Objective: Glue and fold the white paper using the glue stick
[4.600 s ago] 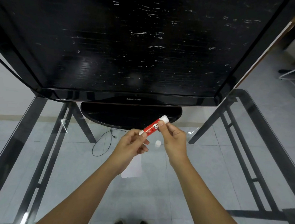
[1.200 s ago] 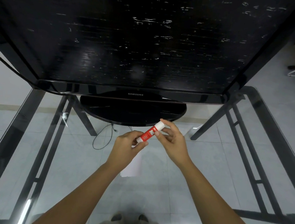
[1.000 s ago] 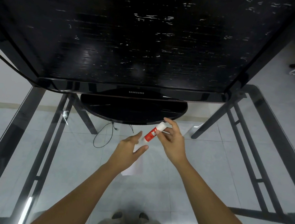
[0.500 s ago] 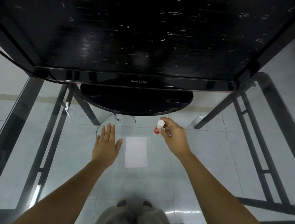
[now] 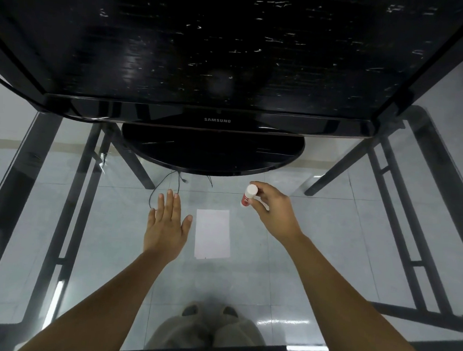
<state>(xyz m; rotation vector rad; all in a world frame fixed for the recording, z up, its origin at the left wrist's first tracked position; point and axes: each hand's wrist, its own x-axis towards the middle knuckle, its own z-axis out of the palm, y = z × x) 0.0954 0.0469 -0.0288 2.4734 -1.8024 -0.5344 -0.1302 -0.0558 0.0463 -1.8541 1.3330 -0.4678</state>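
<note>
A small white paper (image 5: 212, 234) lies flat on the glass table (image 5: 317, 237), between my two hands. My left hand (image 5: 166, 225) is spread flat with straight fingers just left of the paper, over the glass. My right hand (image 5: 273, 209) grips a red glue stick (image 5: 248, 195) with a white cap, held nearly upright beyond the paper's far right corner. The stick stands apart from the paper.
A large black television (image 5: 207, 48) on an oval stand (image 5: 211, 151) fills the far side of the table. Black cables (image 5: 165, 186) and the table's dark frame bars (image 5: 63, 217) show through the glass. My feet (image 5: 207, 328) are visible below.
My left hand let go of the glue stick and moved down left, opening flat beside the paper. My right hand kept the stick and turned it upright, uncovering the paper.
</note>
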